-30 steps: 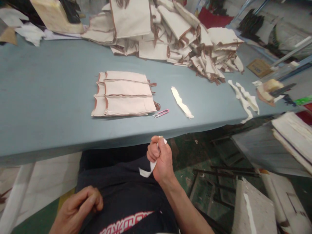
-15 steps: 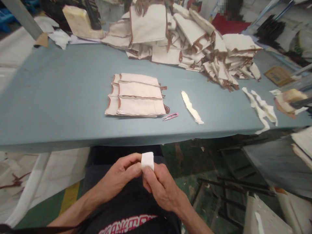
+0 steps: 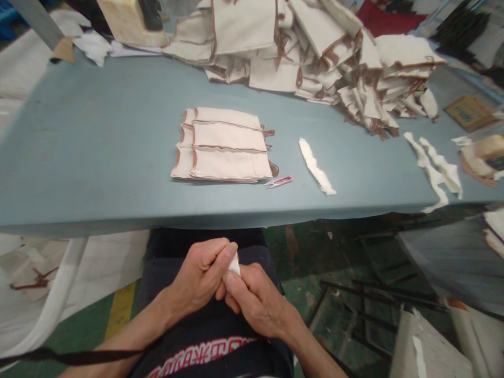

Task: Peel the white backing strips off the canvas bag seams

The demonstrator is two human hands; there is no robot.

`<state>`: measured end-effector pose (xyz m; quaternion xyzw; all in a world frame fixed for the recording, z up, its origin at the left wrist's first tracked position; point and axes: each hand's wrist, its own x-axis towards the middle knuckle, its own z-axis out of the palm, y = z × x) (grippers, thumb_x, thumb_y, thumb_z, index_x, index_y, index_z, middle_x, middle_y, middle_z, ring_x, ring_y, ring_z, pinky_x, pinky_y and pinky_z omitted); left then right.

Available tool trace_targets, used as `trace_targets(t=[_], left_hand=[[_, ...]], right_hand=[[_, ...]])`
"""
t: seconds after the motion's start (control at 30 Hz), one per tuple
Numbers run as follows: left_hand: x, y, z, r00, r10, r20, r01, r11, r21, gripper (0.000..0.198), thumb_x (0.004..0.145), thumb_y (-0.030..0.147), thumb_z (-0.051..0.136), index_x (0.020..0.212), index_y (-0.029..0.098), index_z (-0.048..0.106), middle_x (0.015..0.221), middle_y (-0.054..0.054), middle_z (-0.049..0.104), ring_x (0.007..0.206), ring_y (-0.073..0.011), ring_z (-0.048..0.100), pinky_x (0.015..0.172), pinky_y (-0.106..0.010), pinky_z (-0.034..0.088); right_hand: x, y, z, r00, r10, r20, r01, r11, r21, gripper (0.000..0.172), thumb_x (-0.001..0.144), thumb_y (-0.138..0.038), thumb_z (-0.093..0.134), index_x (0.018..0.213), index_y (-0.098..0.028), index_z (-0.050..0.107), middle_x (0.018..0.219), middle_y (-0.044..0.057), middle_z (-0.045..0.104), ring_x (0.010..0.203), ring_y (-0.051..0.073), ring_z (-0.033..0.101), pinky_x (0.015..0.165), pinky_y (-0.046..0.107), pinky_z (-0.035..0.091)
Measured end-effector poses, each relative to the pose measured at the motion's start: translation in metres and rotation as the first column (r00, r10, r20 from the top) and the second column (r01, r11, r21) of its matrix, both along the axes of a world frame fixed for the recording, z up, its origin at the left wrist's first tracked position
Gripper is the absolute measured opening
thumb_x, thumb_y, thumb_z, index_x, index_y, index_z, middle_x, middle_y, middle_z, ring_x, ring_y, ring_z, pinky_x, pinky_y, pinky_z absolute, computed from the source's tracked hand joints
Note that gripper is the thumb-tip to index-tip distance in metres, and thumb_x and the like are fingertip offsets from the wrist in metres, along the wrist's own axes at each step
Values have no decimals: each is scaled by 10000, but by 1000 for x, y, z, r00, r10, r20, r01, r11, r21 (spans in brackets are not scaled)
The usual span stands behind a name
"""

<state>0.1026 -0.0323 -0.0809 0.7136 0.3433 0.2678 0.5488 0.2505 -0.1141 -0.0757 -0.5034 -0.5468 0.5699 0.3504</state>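
Above my lap, my left hand (image 3: 207,270) and my right hand (image 3: 255,299) meet, both closed on a small white strip of cloth or tape (image 3: 234,264). My left thumb lies along its upper part, and my right thumb presses its lower end. Most of the strip is hidden by the fingers. Beyond my hands, on the table, lie stacked cream fabric pouches (image 3: 230,136) with brown edging. Pink thread snips (image 3: 280,182) rest at their lower right corner. Further right is a loose, crinkled white strip (image 3: 317,167).
A large heap of cream pouches with brown ties (image 3: 275,58) covers the back of the blue-grey table (image 3: 98,157). White scraps (image 3: 435,168) and a small cardboard box (image 3: 470,112) lie to the right. Dark metal frames (image 3: 354,315) stand below, beside the table.
My left thumb and fingers have closed over the white strip, which showed as a flat loop before and is now mostly covered. The view has tilted slightly downward.
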Motion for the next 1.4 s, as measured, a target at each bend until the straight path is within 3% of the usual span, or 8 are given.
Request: trace_targets(t=[0.37,0.5,0.63,0.73,0.9,1.03,1.23,1.4], left_hand=[[-5,0,-11,999,46,-25,-43,994,99,483,1047,333,443,580,206,468,535,38,471,498,-112,432,536,-265,335],[-7,3,-4,997,-55,-52,55,998,2,297,982,323,521,859,176,748,616,15,680,566,-149,613,587,-249,465],[-17,12,-5,998,-12,-58,1,984,-178,303,838,313,673,1089,168,762,875,-27,795,778,-207,710,727,-281,557],[-24,17,-15,999,51,14,-45,954,-295,406,905,456,678,1173,156,734,980,-78,800,823,-223,713,763,-313,572],[-20,11,-28,973,-150,174,216,853,-475,636,1025,701,471,1248,157,714,1140,-137,795,996,-270,734,910,-383,571],[-8,-2,-26,943,-305,137,332,815,-474,744,980,810,430,1217,187,760,1152,-122,799,1035,-280,714,971,-396,541],[3,-11,-39,946,-236,222,324,705,-631,930,943,899,235,1036,133,756,946,-166,810,712,-217,720,682,-321,556],[1,-8,-30,963,-199,181,268,769,-580,828,914,887,428,998,128,749,897,-163,804,665,-205,709,659,-325,576]], right_hand=[[-4,-8,-21,961,-85,-263,39,984,-175,663,1065,-699,403,819,-146,675,572,-43,494,496,85,402,519,236,327],[-2,-5,-20,954,-133,-267,88,981,-174,685,1027,-762,411,804,-156,641,573,-47,481,501,89,398,516,240,319],[1,-6,-19,950,-152,-272,105,978,-180,677,1014,-766,436,799,-156,635,569,-47,484,506,89,401,535,246,324],[1,-5,-19,930,-185,-317,117,968,-221,644,1002,-747,494,800,-154,641,546,-51,486,483,83,381,512,240,297],[5,16,-11,648,-519,-558,415,855,-312,516,932,-661,671,726,-197,577,472,-110,349,425,63,204,426,208,170],[20,40,6,390,-604,-695,499,773,-392,334,923,-446,739,753,-222,559,494,-142,223,443,78,65,388,185,132],[35,53,13,317,-697,-643,572,682,-457,358,1064,-383,540,741,-230,522,521,-127,157,468,105,17,374,168,137],[35,52,2,312,-738,-598,598,642,-480,343,1046,-401,569,752,-233,512,516,-133,176,463,100,20,371,165,133]])
